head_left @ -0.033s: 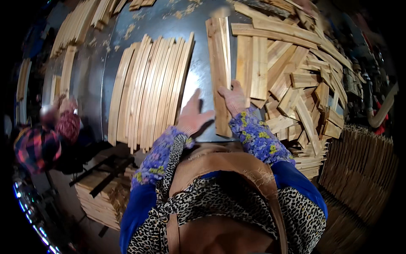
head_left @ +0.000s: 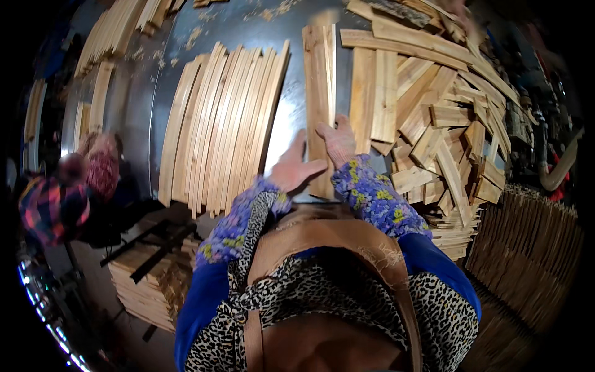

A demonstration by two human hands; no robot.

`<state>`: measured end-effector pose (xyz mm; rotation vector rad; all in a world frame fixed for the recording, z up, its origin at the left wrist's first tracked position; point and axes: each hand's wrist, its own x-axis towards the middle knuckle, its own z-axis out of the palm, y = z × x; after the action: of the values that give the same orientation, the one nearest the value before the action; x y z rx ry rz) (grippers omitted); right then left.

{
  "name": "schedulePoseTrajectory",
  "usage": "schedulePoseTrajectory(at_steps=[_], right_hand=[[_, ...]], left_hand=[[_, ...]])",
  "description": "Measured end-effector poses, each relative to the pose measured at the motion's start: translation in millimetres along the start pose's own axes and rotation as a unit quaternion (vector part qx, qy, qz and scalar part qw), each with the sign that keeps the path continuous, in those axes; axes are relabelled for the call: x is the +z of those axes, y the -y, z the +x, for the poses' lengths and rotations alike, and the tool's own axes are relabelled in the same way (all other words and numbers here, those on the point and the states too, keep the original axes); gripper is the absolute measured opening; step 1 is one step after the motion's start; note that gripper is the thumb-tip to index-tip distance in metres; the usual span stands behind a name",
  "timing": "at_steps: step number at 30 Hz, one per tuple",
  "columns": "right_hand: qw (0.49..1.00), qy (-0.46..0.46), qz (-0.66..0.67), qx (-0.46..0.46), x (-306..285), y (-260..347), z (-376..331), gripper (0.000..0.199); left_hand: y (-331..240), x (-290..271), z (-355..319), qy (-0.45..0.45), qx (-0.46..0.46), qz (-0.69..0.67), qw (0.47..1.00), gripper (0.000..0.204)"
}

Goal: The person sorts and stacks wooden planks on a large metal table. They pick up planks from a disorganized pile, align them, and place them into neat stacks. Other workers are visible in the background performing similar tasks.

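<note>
In front of me a long brown wooden board (head_left: 316, 80) lies lengthwise on the metal tabletop, a paler narrow strip along its right side. My right hand (head_left: 339, 141) grips its near part at the right edge, thumb across the top face. To the left of the board is my left hand (head_left: 292, 168), fingers stretched forward and thumb spread to the board's left edge. A row of pale wooden strips (head_left: 226, 124), set side by side, lies just left of that hand.
A jumbled heap of short boards (head_left: 427, 118) covers the table's right side. Wood shavings (head_left: 269, 12) lie at the far side. A co-worker's hands (head_left: 96, 146) are at the left, near more strips. Below stands a stack of boards (head_left: 145, 285); dense brown stacks (head_left: 527, 242) are at the right.
My left hand has shifted right, bringing its thumb against the board. My right hand has moved slightly left and stays on the board.
</note>
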<state>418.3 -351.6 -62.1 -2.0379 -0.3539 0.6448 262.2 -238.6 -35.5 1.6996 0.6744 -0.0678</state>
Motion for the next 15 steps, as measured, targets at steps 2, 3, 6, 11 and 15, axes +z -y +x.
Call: schedulePoseTrajectory(at_steps=[2,3,6,11,15], right_hand=[[0.998,0.039,-0.007,0.051,38.0,1.8,-1.4,0.079],[0.993,0.075,0.051,0.072,50.2,11.6,-7.4,0.080],[0.990,0.093,0.060,0.082,78.4,-15.9,25.0,0.088],[0.967,0.124,0.205,0.087,67.6,3.5,17.7,0.107],[0.966,0.224,-0.126,0.007,84.3,-3.8,-16.3,0.082]], left_hand=[[-14.5,7.4,-2.0,0.055,-0.037,-0.160,0.985,0.110],[53.4,4.8,22.8,0.100,-0.076,-0.284,0.950,0.109],[30.9,-11.3,3.2,0.026,-0.133,-0.247,0.959,0.095],[0.5,-28.6,-18.9,-0.050,-0.132,-0.147,0.979,0.088],[14.2,-7.4,-50.2,-0.194,0.179,0.260,0.929,0.075]])
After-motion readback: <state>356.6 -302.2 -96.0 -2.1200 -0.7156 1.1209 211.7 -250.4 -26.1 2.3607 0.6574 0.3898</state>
